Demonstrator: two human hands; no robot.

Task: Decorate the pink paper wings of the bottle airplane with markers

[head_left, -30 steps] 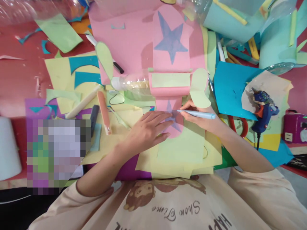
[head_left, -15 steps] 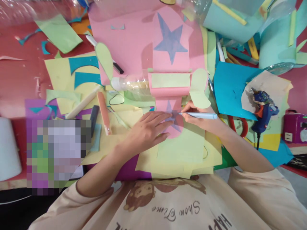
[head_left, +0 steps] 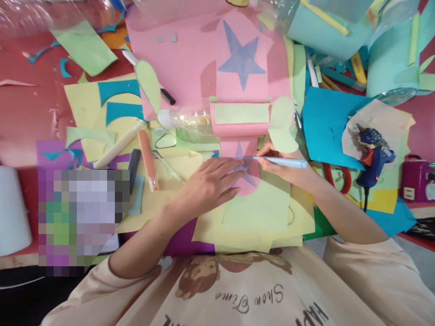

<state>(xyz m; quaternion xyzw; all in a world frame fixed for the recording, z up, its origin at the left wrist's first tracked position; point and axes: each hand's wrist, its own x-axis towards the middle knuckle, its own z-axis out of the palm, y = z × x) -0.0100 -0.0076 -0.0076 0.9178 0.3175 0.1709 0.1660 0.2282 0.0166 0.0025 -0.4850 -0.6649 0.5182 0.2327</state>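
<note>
My left hand (head_left: 214,181) lies flat with fingers stretched over the left part of a pink paper strip (head_left: 249,185) that bears a blue star (head_left: 250,174). My right hand (head_left: 282,167) grips a light blue pen (head_left: 287,162), its tip at the star's right side. Just above sits a rolled pink piece with a pale green label (head_left: 241,113) around a clear bottle (head_left: 190,118). A pale green rounded shape (head_left: 282,127) stands at the roll's right end. Farther up, a larger blue star (head_left: 242,56) is coloured on pink paper.
A blue glue gun (head_left: 374,165) rests at the right, by red-handled scissors (head_left: 343,181). Markers (head_left: 147,158) and paper scraps (head_left: 124,113) lie at the left. Paper-wrapped bottles (head_left: 392,63) are at the upper right, a white roll (head_left: 12,210) at the far left.
The pen and my right fingers have shifted very slightly at the star's right side. My left hand has stayed in place.
</note>
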